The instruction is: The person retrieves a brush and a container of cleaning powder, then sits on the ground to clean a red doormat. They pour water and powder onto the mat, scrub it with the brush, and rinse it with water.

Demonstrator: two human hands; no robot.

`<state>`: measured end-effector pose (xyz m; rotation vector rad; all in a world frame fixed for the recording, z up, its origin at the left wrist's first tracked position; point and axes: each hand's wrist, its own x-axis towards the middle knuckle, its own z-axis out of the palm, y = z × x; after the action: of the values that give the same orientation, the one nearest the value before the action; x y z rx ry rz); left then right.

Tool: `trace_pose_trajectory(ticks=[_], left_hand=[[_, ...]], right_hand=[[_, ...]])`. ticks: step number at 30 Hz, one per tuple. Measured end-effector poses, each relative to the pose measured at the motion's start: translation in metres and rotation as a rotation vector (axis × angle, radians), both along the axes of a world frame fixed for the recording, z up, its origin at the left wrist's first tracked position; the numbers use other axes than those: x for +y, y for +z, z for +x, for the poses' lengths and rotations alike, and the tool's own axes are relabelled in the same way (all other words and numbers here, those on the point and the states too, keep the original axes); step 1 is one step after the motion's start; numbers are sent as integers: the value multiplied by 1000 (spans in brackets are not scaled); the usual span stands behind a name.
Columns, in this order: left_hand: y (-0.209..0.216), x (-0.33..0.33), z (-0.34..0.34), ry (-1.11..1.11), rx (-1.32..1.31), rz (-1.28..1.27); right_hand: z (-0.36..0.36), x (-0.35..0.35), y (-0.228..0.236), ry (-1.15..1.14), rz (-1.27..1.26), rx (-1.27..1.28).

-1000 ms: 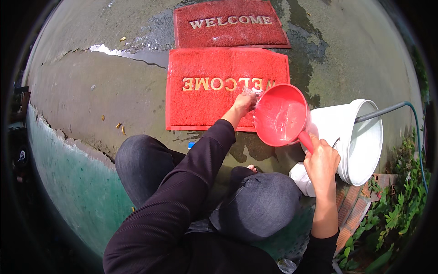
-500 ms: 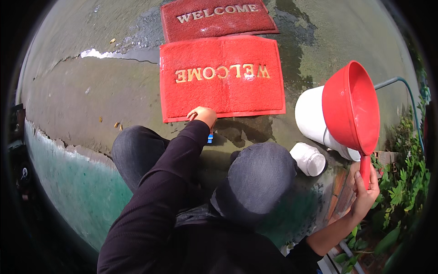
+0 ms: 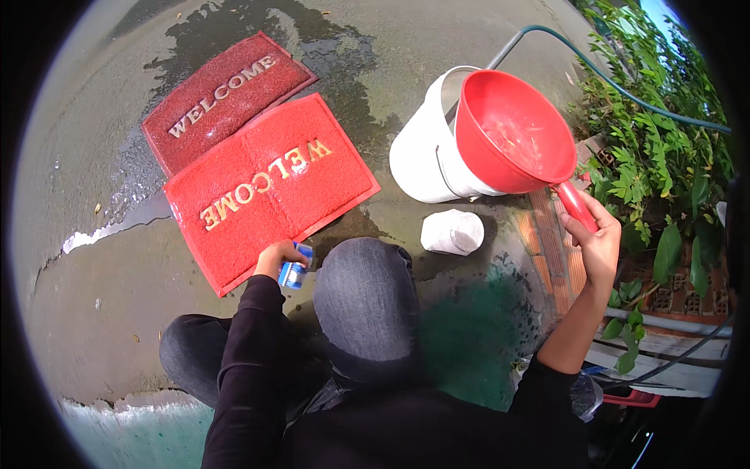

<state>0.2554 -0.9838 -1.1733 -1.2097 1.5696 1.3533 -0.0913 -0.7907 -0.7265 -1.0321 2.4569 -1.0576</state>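
Observation:
My right hand (image 3: 600,238) grips the handle of a red plastic water dipper (image 3: 488,98). Its bowl hangs beside and partly over a white bucket (image 3: 418,160); glints inside look like water. Over at the left, my left hand (image 3: 279,256) is closed around a small blue brush (image 3: 293,273), partly covered by the fingers, at the near edge of a bright red doormat (image 3: 258,199). That mat has raised yellow letters and overlaps a darker red doormat (image 3: 207,109) behind it.
A small white tub (image 3: 453,232) stands just before the bucket. From the bucket a green hose (image 3: 594,74) runs off to the right, past leafy plants (image 3: 641,148) and bricks (image 3: 547,250). Wet patches darken the concrete floor (image 3: 117,273).
My view has swung to the right, so the mats appear farther left and tilted. The dipper's bowl now faces more upward, showing its inside. More of the blue brush shows at my left hand.

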Motion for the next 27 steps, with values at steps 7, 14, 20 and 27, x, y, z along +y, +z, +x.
trace_pose_trajectory(ticks=[7,14,20,27], left_hand=[[90,-56,-27,1008,776,82],[34,-72,-65,1552,1004,187],[20,-88,-97,1413,708,-438],[102,-155,-22,274,258,-1068]], right_hand=[[38,-36,-38,290,132,50],[101,-119,-118,744,275,865],[83,-148,-135,645,228,1073],[7,-91,-74,205,-15,-67]])
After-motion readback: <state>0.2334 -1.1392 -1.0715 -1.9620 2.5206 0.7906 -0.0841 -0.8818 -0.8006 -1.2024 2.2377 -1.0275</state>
